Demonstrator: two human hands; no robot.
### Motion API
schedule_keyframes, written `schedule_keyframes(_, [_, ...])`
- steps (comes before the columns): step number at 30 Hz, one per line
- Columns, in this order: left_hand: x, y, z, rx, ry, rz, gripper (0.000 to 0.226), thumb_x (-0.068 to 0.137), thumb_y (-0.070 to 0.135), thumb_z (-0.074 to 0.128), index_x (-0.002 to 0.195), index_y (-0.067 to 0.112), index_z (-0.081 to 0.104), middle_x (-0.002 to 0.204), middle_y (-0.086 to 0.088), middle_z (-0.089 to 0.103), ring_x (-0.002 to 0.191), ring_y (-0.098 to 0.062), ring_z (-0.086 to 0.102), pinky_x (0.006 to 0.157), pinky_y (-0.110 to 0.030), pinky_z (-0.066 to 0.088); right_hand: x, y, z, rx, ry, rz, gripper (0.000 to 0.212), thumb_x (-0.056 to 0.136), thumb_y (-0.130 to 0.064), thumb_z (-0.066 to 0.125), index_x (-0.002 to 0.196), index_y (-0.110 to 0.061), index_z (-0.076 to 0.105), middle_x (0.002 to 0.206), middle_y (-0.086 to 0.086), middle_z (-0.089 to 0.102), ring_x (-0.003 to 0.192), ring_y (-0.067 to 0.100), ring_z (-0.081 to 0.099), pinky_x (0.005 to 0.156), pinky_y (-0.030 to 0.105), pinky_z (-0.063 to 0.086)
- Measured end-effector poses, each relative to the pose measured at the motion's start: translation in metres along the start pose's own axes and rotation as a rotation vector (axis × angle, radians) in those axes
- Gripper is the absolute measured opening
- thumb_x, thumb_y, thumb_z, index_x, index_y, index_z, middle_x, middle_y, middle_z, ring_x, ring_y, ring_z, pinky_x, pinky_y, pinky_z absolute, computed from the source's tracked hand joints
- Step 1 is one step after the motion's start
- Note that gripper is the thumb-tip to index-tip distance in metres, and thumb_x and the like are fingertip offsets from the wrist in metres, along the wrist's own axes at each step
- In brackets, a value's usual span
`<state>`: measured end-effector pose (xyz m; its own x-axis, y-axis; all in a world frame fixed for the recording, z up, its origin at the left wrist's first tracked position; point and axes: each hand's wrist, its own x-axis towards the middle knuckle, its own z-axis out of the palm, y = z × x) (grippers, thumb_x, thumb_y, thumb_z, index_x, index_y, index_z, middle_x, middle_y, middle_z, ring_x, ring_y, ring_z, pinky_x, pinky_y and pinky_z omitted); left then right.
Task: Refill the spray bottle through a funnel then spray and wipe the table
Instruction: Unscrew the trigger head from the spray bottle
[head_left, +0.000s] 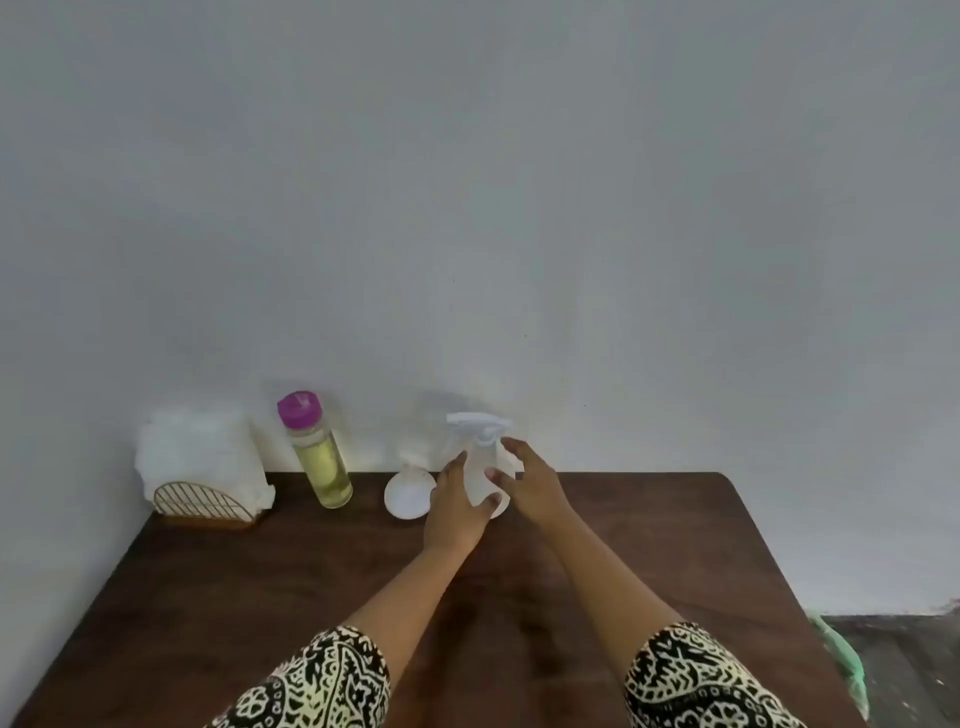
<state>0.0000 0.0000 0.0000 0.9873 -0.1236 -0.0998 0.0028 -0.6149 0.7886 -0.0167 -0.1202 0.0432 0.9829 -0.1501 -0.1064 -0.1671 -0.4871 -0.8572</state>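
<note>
Spray bottle (477, 475) on dark table (260, 597) by wall (467, 208), left fingers (454, 465) around it, right fingers (511, 447) spread

Your left hand (457, 506) grips the white spray bottle (480, 467) low on its body near the far edge of the dark table (260, 597), your right hand (530, 483) is against its other side, and a white funnel (410, 493) sits just left of it, near a purple-capped bottle (319, 457) of yellowish liquid
</note>
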Motion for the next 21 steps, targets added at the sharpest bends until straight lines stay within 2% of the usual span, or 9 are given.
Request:
schedule_keyframes(2, [0.012,0.0,0.006,0.005,0.029,0.037,0.077,0.084,0.037,0.07,0.148,0.021,0.03,0.145,-0.002,0.046,0.132,-0.023,0.044,0.104,-0.043,0.045,0.013,-0.001,-0.001,0.046,-0.026,-0.011,0.051,0.09,-0.029,0.062,0.137,-0.02,0.045,0.138,-0.002,0.052,0.125,0.018,0.049,0.096,0.023,0.035])
schedule_keyframes(5, [0.024,-0.012,0.013,0.021,0.007,0.002,0.075,0.084,0.041,0.069,0.146,0.022,0.033,0.143,0.0,0.049,0.129,-0.023,0.048,0.1,-0.045,0.048,0.025,0.006,0.005,0.077,-0.044,-0.024,0.047,0.09,-0.031,0.062,0.134,-0.023,0.048,0.134,-0.004,0.056,0.124,0.015,0.05,0.096,0.024,0.037])
schedule_keyframes(9, [0.01,-0.022,0.014,0.03,0.005,0.073,0.073,0.084,0.041,0.068,0.145,0.022,0.034,0.139,0.001,0.052,0.127,-0.02,0.05,0.1,-0.044,0.048,0.019,0.021,0.019,0.06,0.031,-0.033,0.042,0.086,-0.032,0.066,0.125,-0.022,0.055,0.12,-0.006,0.062,0.106,0.006,0.055,0.09,0.022,0.042])
schedule_keyframes(12, [-0.009,-0.034,0.014,0.016,-0.009,0.087,0.076,0.081,0.046,0.069,0.145,0.024,0.034,0.142,0.005,0.051,0.131,-0.015,0.047,0.104,-0.042,0.046,-0.004,0.024,0.027,0.042,0.068,-0.044,0.042,0.083,-0.035,0.07,0.121,-0.023,0.057,0.112,-0.008,0.065,0.099,0.006,0.058,0.08,0.019,0.043])
schedule_keyframes(18, [-0.072,-0.061,0.007,-0.09,-0.012,0.05,0.084,0.069,0.061,0.068,0.142,0.035,0.034,0.14,0.013,0.049,0.13,-0.011,0.046,0.098,-0.044,0.05,-0.073,0.02,0.052,-0.021,0.142,-0.062,0.031,0.077,-0.041,0.073,0.098,-0.025,0.058,0.092,-0.011,0.064,0.086,0.004,0.059,0.07,0.018,0.047])
schedule_keyframes(21, [-0.108,-0.068,-0.001,-0.118,-0.007,0.049,0.086,0.067,0.06,0.068,0.142,0.033,0.035,0.141,0.013,0.046,0.131,-0.011,0.044,0.098,-0.044,0.05,-0.108,0.018,0.064,-0.032,0.169,-0.067,0.03,0.075,-0.043,0.073,0.089,-0.023,0.057,0.085,-0.008,0.062,0.081,0.007,0.059,0.066,0.023,0.049])
